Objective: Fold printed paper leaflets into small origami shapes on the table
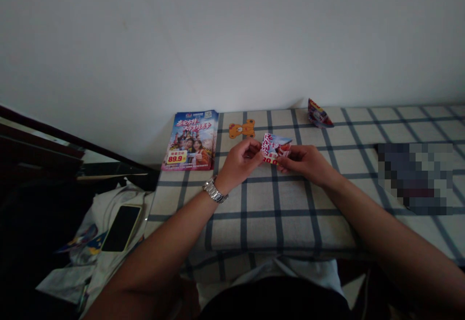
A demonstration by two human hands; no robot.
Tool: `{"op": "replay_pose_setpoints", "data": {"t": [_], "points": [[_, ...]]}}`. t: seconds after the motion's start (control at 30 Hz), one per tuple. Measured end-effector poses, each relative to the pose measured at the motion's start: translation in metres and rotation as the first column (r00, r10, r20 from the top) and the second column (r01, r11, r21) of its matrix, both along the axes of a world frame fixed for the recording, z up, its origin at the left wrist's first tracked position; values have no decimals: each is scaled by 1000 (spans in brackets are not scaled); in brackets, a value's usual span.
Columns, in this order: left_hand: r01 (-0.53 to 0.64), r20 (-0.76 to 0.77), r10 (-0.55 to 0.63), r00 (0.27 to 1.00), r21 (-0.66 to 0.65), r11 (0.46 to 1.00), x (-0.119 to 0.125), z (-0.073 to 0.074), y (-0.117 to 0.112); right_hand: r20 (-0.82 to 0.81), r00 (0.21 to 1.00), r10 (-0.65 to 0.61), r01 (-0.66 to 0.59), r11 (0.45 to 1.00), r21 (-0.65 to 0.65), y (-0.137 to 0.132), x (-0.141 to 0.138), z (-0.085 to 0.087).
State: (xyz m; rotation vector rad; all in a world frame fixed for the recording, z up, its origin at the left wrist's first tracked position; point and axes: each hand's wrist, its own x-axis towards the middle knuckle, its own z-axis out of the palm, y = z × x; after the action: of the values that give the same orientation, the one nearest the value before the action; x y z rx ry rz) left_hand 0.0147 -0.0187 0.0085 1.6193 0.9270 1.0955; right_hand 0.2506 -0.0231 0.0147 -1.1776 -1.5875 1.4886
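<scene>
Between my two hands, above the checked tablecloth [261, 213], is a small folded flyer [276, 148] with red, white and blue print. My left hand [244, 161] pinches its left edge between thumb and fingers; a metal watch [215, 190] is on that wrist. At the flyer's right edge, my right hand [305, 162] grips it with thumb and fingertips. To the left of my hands lies a stack of printed flyers [191, 140]. Against the wall at the back right stands a folded paper piece [318, 115] in similar colours.
A brown bear figure [241, 129] is on the cloth just behind my left hand. At the right lies a dark, blurred-out flat item [414, 179]. A phone [121, 228] rests on white material [109, 199] lower left. The wall [232, 39] borders the table's back.
</scene>
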Motion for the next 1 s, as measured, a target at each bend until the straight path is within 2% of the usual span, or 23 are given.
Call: {"op": "replay_pose_setpoints", "data": {"t": [0.1, 0.27, 0.6, 0.8, 0.93, 1.0], "points": [[-44, -31, 46, 998, 72, 996, -1, 2, 2, 31, 999, 43, -43, 999, -19, -1, 0, 1], [-64, -66, 70, 995, 84, 994, -3, 4, 2, 97, 992, 85, -89, 995, 35, -2, 1, 0], [-74, 77, 79, 994, -75, 994, -1, -3, 3, 96, 995, -1, -10, 994, 112, 0, 5, -2], [-117, 39, 119, 992, -60, 991, -4, -8, 5, 79, 997, -12, 3, 993, 115, -1, 4, 4], [-129, 14, 130, 991, -40, 991, -4, -3, 4, 91, 993, -81, 64, 983, 173, 0, 4, 5], [-96, 2, 96, 995, -42, 994, -3, 1, 2, 83, 991, -104, 88, 979, 181, 0, 5, 4]]}}
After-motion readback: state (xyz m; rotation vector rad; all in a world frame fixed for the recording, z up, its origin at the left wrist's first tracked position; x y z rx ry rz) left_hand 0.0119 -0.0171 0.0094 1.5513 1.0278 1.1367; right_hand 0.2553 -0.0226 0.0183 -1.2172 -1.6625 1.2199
